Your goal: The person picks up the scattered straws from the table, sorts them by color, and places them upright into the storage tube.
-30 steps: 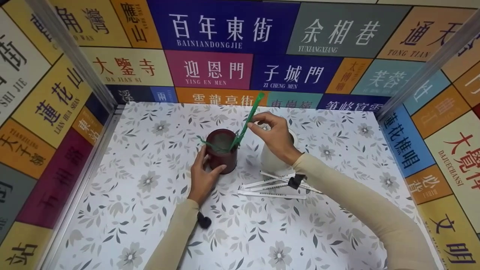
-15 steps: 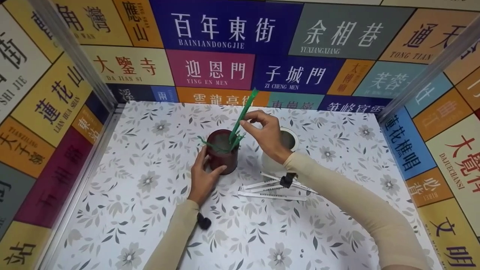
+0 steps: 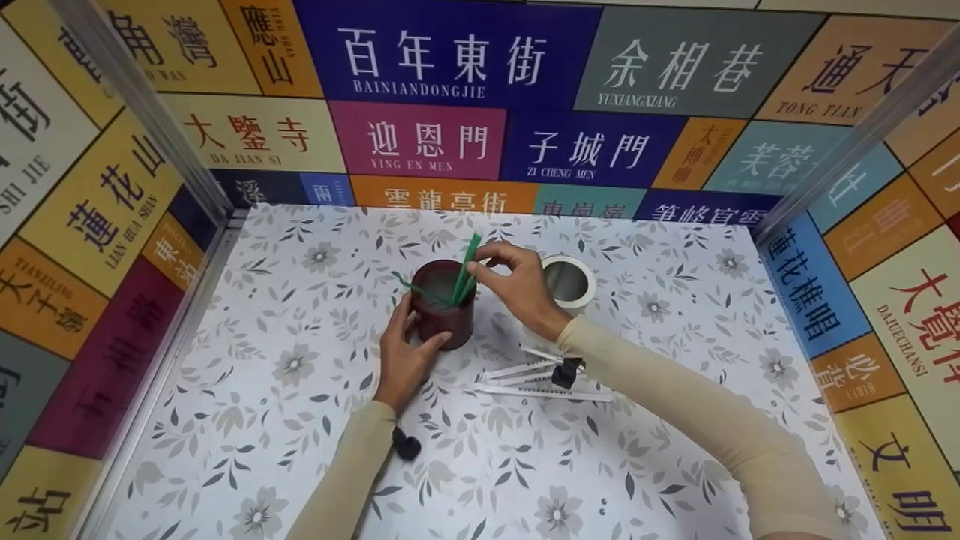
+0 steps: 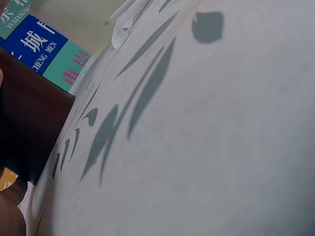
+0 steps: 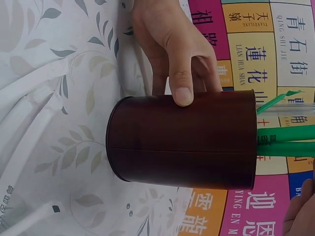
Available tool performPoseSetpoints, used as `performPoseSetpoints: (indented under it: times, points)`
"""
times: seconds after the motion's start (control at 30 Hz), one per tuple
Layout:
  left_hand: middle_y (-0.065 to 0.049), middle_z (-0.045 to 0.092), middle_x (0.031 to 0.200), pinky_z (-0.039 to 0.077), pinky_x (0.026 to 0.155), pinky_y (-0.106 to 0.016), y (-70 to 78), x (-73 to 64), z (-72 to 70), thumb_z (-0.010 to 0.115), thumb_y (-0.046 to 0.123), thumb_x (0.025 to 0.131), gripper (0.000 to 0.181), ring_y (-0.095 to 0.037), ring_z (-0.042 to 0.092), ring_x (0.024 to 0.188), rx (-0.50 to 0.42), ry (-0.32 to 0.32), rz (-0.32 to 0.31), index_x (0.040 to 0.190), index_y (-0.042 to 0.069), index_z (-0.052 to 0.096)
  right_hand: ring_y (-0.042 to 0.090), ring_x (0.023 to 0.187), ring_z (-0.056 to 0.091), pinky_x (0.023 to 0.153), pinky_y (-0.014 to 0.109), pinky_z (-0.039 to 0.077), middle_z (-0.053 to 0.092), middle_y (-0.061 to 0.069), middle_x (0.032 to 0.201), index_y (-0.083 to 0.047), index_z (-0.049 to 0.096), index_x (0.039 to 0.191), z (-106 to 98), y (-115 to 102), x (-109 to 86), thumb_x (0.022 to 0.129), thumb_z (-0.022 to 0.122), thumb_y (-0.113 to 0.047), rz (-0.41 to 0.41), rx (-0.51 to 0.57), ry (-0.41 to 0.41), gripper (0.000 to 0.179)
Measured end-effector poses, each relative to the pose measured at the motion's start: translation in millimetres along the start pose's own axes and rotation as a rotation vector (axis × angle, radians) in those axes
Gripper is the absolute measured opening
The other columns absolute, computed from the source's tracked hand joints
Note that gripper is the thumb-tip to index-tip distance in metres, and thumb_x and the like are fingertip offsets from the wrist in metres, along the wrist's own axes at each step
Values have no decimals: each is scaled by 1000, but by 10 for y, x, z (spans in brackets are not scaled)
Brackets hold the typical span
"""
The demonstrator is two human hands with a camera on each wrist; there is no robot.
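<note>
Floral tabletop (image 3: 450,480) | left hand (image 3: 406,352) grips maroon cup (image 3: 454,321) from left | right hand (image 3: 517,281) apparently pinches green stick (image 3: 464,271)

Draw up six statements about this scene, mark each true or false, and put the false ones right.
1. The left grip holds the dark red container. True.
2. The dark red container lies on its side. False: it stands upright.
3. The right grip pinches a green stick at the dark red container's opening. True.
4. White strips lie on the flowered tabletop near the white container. True.
5. In the head view, the white container stands to the left of the dark red container. False: it stands to the right.
6. The white strips touch the dark red container. False: they lie apart from it.
</note>
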State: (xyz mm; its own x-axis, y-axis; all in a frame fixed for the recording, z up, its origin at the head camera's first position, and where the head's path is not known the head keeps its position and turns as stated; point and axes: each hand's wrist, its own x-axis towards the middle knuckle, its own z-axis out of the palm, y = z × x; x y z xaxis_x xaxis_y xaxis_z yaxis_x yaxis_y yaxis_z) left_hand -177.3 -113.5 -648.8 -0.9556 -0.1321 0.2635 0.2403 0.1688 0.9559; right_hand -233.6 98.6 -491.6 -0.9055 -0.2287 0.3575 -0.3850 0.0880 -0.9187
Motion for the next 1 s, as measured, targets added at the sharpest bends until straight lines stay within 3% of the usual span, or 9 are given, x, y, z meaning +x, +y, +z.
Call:
performPoseSetpoints:
  times: [0.17,0.37,0.5,0.7,0.83,1.0]
  points:
    - [-12,39,175,45,125,-49,5,-6,4,95,19,91,102,-33,48,155,-9,-4,1,173,11,36,38,101,70,88,33,59,79,14,115,-1,83,117,-106,25,-23,102,80,-6,-30,18,-20,16]
    - [-12,39,175,45,125,-49,6,-6,21,95,18,90,103,-34,48,155,-10,-4,-9,173,10,36,25,107,73,95,37,58,79,18,116,1,82,117,-283,-22,-54,103,79,-7,-112,-1,-6,17]
    - [-14,38,176,44,125,-49,2,-6,23,95,16,90,103,-36,47,155,-9,-1,-18,173,8,35,21,106,73,97,36,58,80,11,114,-4,84,116,-427,-70,-121,102,80,-9,-114,-34,18,15]
    - [-11,38,176,44,125,-46,3,-9,2,96,19,90,104,-35,48,154,-3,0,-45,174,11,34,26,107,71,98,41,56,77,11,114,-5,83,116,-600,-91,-303,102,80,-8,-121,-27,-18,14]
    - [-9,37,176,44,126,-45,7,-3,-1,95,21,90,105,-34,47,155,-7,-1,-61,175,13,34,25,109,68,98,48,55,77,9,114,-7,84,115,-685,-87,-470,103,80,-8,-124,-97,-45,13]
    - [-9,37,176,43,126,-44,12,-3,-5,94,19,91,104,-32,46,156,-25,-12,-40,174,10,33,23,110,69,98,41,56,78,8,117,-7,82,117,-753,-54,-687,101,80,-3,-140,-141,-92,17]
